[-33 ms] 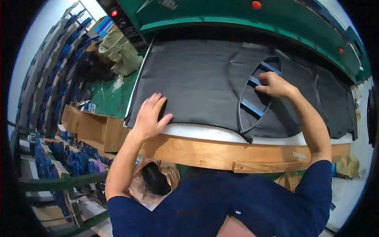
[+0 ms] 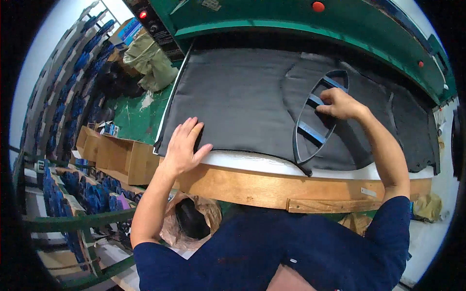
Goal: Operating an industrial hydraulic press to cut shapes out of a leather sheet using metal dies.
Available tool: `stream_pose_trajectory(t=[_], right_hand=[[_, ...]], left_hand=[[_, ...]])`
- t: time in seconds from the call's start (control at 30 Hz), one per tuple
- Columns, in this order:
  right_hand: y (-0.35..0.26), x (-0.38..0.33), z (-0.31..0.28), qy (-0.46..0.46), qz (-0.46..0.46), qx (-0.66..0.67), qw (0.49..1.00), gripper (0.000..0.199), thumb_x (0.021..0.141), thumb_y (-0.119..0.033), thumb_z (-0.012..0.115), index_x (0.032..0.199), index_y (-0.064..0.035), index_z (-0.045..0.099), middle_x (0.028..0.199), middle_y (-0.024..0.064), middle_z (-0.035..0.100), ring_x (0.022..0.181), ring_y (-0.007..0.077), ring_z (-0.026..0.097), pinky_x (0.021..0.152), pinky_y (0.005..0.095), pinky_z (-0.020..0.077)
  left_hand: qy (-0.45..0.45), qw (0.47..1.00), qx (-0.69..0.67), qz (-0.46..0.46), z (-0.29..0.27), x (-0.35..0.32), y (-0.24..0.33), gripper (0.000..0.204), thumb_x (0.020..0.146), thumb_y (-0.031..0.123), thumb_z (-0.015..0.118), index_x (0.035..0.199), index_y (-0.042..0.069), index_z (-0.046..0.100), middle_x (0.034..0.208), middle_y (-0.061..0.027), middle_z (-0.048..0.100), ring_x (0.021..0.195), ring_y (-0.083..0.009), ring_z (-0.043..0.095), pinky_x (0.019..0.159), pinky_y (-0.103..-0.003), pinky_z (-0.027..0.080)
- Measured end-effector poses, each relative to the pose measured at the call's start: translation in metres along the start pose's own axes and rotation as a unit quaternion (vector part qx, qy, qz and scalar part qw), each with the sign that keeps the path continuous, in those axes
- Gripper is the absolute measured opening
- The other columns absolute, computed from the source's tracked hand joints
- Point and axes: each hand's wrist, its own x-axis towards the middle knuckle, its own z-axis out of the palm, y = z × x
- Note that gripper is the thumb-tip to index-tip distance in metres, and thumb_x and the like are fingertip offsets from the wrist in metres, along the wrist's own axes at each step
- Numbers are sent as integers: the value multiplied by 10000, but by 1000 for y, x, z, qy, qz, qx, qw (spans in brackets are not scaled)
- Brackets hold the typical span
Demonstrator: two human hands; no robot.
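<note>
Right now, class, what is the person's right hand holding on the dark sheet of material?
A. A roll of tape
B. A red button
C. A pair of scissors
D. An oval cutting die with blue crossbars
D: the right hand grips the oval cutting die lying on the dark sheet, while the left hand presses flat on the sheet's near edge.

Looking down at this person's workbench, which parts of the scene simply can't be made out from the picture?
- Head view: the right hand covers part of the oval cutting frame; whether its fingers grip a bar or only press on it is unclear.
- Head view: the dark sheet hides the white surface below, apart from its front edge.
- Head view: the sheet's far edge is lost in shadow under the green machine.
- Head view: the items in the blue racks are too small and bent near the rim to identify.
</note>
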Motion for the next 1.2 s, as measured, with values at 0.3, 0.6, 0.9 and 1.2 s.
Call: stream_pose_trajectory(t=[0.3, 0.6, 0.9, 1.2], right_hand=[[-109, -15, 8, 131, 5, 208, 969, 304, 851, -265, 716, 767, 1, 596, 705, 71, 651, 645, 132, 606, 563, 305, 478], [-181, 20, 109, 62, 75, 389, 916, 218, 949, -258, 623, 895, -55, 565, 726, 62, 673, 544, 92, 563, 465, 232, 447], [-196, 49, 135, 35, 123, 396, 909, 219, 954, -229, 617, 857, -35, 586, 711, 66, 671, 539, 81, 562, 453, 221, 423], [-193, 50, 133, 41, 115, 398, 909, 277, 908, -229, 635, 808, 24, 585, 689, 108, 664, 538, 135, 605, 443, 273, 471]], left_hand=[[65, 997, -45, -26, -10, -50, -22, 866, 712, 374, 785, 1372, -50, 418, 1410, -255, 438, 1337, -389, 398, 1118, -510, 280], [135, 968, -197, -70, -3, -45, -28, 1191, 600, 361, 870, 1466, -89, 189, 1442, -286, 359, 1292, -427, 411, 1095, -455, 330], [117, 987, -102, -41, -2, -48, -37, 1080, 661, 421, 827, 1454, -59, 271, 1366, -266, 448, 1231, -412, 455, 1063, -465, 350], [137, 974, -152, -101, -7, -20, -38, 695, 712, 229, 817, 1293, -11, 519, 1118, -183, 624, 1030, -341, 588, 902, -419, 447]])
